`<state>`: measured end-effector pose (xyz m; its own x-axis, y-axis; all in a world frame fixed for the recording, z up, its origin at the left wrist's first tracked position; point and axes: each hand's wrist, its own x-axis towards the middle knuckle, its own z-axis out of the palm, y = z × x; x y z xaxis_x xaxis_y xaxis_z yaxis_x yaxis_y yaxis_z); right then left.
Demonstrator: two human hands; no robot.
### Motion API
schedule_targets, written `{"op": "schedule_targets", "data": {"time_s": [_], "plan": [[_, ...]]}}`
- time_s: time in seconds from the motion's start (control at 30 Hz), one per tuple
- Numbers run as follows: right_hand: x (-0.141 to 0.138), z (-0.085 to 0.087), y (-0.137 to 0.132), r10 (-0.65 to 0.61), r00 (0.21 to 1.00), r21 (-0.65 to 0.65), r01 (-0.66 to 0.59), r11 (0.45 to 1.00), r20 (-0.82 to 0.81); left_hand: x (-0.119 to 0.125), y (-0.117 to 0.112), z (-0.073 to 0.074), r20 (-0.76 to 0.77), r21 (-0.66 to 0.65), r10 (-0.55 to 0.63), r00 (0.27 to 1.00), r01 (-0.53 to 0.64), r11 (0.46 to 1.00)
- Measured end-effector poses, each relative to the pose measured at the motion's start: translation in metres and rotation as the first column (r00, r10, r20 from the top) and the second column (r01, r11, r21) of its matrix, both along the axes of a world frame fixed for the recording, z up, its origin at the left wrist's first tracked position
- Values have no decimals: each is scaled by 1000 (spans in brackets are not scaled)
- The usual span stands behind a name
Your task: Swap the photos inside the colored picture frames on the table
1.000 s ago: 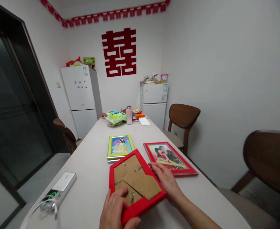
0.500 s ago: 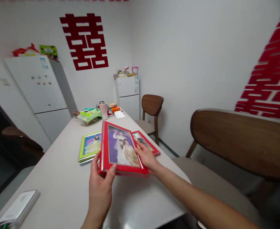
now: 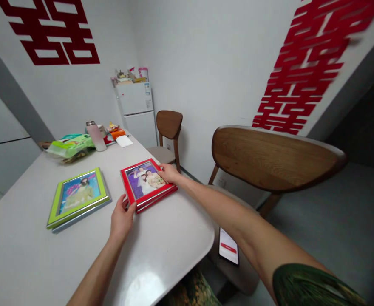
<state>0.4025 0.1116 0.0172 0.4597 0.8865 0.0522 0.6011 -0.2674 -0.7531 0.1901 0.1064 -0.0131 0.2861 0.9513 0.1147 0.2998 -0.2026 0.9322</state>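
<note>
A red picture frame (image 3: 145, 180) with a wedding photo lies on top of another red picture frame (image 3: 157, 201), whose front edge shows beneath it. My left hand (image 3: 122, 217) grips the near left corner, thumb on the front edge. Across from it, my right hand (image 3: 169, 173) is closed over the right edge, fingers on the face of the frame. To the left, a lime-green picture frame (image 3: 55, 208) rests on a bluish-grey frame (image 3: 78, 219).
Farther back on the white table (image 3: 161, 246) stand a pink tumbler (image 3: 97, 137) and green snack bags (image 3: 72, 146). Wooden chairs, one with a broad backrest (image 3: 270, 159), line the right side. A lit phone (image 3: 228, 246) lies on a seat by the table edge.
The upper red frame has come down from above the table onto the other red frame, both hands still on it. The view has swung right, bringing the phone into sight.
</note>
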Motion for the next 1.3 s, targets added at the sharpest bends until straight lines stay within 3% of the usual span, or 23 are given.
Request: {"op": "schedule_targets", "data": {"time_s": [0.17,0.23,0.33,0.43,0.6,0.7,0.77,0.83,0.9,0.97,1.0,1.1,1.3], "plan": [[-18,17,-4,40,997,63,-44,997,68,-38,21,19,-327,227,87,941,-11,974],[-43,25,-10,110,990,129,-121,984,91,-62,37,27,-434,327,157,887,-8,945],[-97,28,-22,280,955,210,-295,932,98,-95,56,31,-621,433,261,739,45,900],[-147,17,-34,395,917,255,-395,883,53,-116,58,30,-700,483,300,648,119,868],[-181,-14,-39,356,925,307,-303,902,-133,-123,32,35,-718,567,364,593,194,801],[-188,-19,-37,345,901,314,-259,913,-262,-123,13,49,-681,626,419,601,179,759],[-197,-11,-41,369,874,337,-260,905,-316,-125,0,63,-645,662,463,607,141,736],[-210,5,-48,464,791,447,-274,852,-399,-128,-16,76,-602,689,501,622,87,719],[-225,25,-57,601,639,609,-250,753,-480,-131,-33,84,-542,705,517,663,23,709],[-238,43,-69,687,505,704,-198,682,-523,-134,-51,85,-479,696,502,720,-37,717],[-243,50,-75,694,484,709,-191,678,-533,-135,-60,83,-455,677,485,747,-63,733],[-250,57,-91,662,528,660,-231,715,-532,-139,-81,73,-397,583,412,820,-122,803],[-244,45,-102,578,778,635,-322,702,-245,-141,-104,71,-95,415,325,941,-260,872]]}}
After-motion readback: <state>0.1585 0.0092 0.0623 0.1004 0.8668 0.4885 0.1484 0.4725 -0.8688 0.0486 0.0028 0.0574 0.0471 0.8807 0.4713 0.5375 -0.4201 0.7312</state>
